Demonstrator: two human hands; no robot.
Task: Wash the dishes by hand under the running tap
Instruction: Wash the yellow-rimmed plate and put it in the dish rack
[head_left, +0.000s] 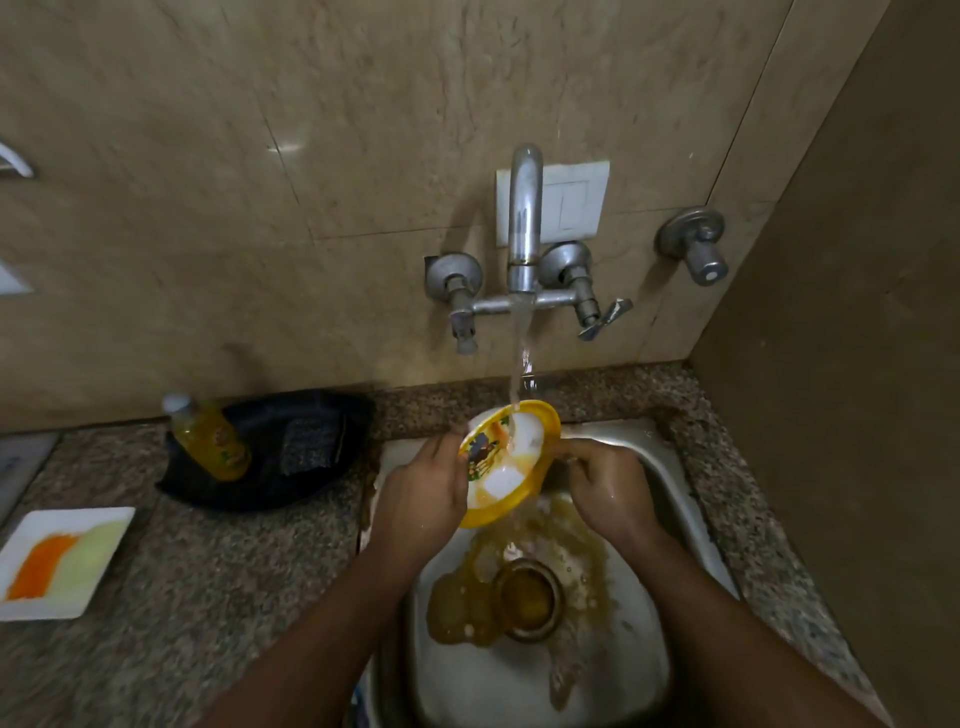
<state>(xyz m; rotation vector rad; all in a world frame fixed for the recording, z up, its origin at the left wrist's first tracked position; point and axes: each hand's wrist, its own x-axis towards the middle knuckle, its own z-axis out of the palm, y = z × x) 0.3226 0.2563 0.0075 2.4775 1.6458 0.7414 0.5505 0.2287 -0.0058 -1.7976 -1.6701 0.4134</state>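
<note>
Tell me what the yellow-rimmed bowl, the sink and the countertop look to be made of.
Bowl: probably plastic or melamine, glossy, with a yellow rim and a printed cartoon picture on its white inside.
Sink: stainless steel by the look, dull grey with soft reflections, stained brown around the drain.
Countertop: likely polished granite, with speckled brown and grey grain.

I have just one view to work from, a wide-angle camera worn on the head. It looks forward and steeply down over a stainless steel sink (644, 457) set in a speckled granite worktop (208, 545), facing the beige tiled wall (260, 156) with its chrome wall-mounted tap (524, 218). It sits close, so both forearms reach in from the bottom edge. The wide lens bends the frame's edges, and the far left looks blurred, I think.
</note>
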